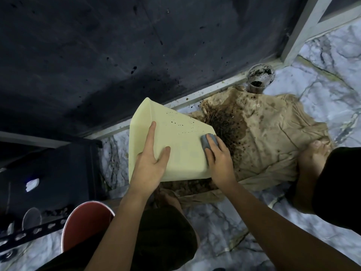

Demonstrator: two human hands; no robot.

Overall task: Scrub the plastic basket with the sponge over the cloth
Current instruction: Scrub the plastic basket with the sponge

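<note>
While it is tipped over the stained cloth (269, 133), the pale yellow basket (175, 145) gets scrubbed on its outer wall.

Left hand (150, 165) lies flat against the wall, fingers straight, steadying it. Right hand (218, 159) grips the grey sponge (209, 142), pressed at the basket's right edge. Dark soil speckles the cloth on the marble floor (322, 71).
</note>
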